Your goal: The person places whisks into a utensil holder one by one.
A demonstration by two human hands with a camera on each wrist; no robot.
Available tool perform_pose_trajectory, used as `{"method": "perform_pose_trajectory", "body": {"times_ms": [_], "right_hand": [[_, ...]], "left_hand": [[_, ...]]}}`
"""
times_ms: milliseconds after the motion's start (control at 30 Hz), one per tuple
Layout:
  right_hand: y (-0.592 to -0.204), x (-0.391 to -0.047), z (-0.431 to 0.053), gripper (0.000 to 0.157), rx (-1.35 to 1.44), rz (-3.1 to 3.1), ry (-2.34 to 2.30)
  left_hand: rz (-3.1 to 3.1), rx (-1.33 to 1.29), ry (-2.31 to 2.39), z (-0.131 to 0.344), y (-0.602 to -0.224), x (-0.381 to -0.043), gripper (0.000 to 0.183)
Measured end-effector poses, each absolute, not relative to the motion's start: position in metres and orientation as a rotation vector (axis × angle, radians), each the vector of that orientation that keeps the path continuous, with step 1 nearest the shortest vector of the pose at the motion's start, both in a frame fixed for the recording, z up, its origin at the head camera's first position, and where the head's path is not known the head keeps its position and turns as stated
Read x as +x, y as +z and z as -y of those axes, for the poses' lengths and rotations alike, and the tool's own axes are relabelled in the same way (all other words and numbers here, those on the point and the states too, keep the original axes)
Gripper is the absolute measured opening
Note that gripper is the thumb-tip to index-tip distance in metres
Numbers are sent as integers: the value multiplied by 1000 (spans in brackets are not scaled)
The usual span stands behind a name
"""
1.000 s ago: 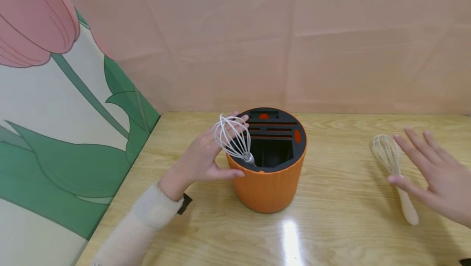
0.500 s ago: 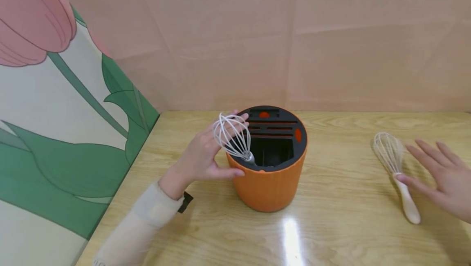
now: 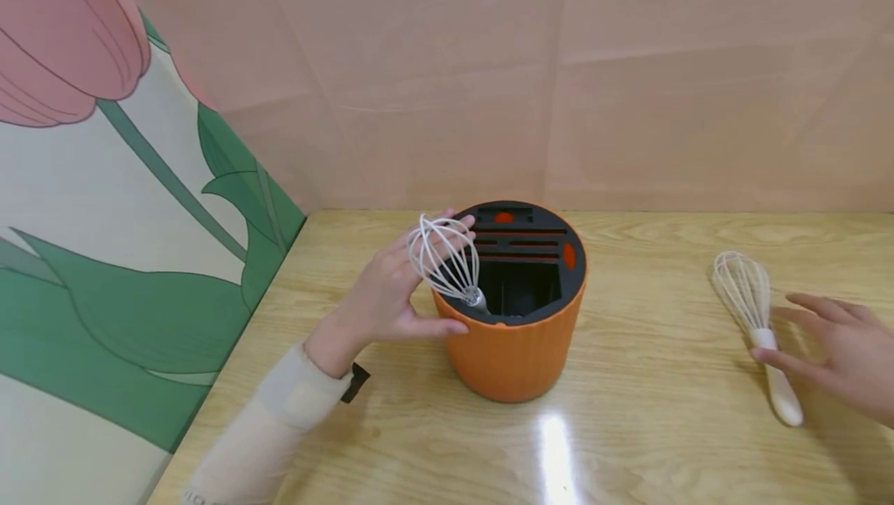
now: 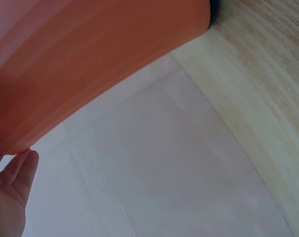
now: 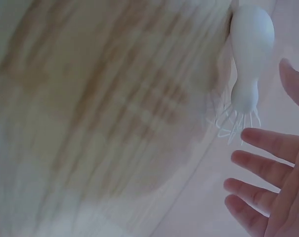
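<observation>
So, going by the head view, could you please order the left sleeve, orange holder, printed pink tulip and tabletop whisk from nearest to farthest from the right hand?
1. Tabletop whisk, just left of the right hand.
2. Orange holder, near the middle.
3. Left sleeve, lower left.
4. Printed pink tulip, upper left corner.

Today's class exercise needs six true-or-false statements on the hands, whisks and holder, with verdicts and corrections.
1. One whisk sticks up out of the holder; another whisk lies on the table. True.
2. The lying whisk is left of the holder. False: it is on the right.
3. The left hand touches the holder. True.
4. The right hand is the hand nearer the lying whisk. True.
5. Both whisks are in the holder. False: only one is.
6. The holder is green outside. False: it is orange.
</observation>
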State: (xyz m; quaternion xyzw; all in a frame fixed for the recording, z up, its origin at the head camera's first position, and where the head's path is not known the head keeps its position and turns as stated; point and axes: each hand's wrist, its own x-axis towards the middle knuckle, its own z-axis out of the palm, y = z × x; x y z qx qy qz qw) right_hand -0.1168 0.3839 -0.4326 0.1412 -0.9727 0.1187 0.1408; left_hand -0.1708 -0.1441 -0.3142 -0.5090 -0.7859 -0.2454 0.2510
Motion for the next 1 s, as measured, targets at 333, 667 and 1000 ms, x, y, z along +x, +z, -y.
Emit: {"method": "perform_pose_trajectory", "body": {"times_ms": [333,667,1000], "right_hand": [[-428,-120,-378,74,500,2760,256],[-426,-124,-375,58,557,2801,235],[-424,-129,-377,52,352,3035,371]], "left_hand": [[2134,-1391,-674,143,-313,-170,87],[2132,-1385,-681,144,-313,-169,88],[2132,-1377,-683,145,-314,-169,88]]}}
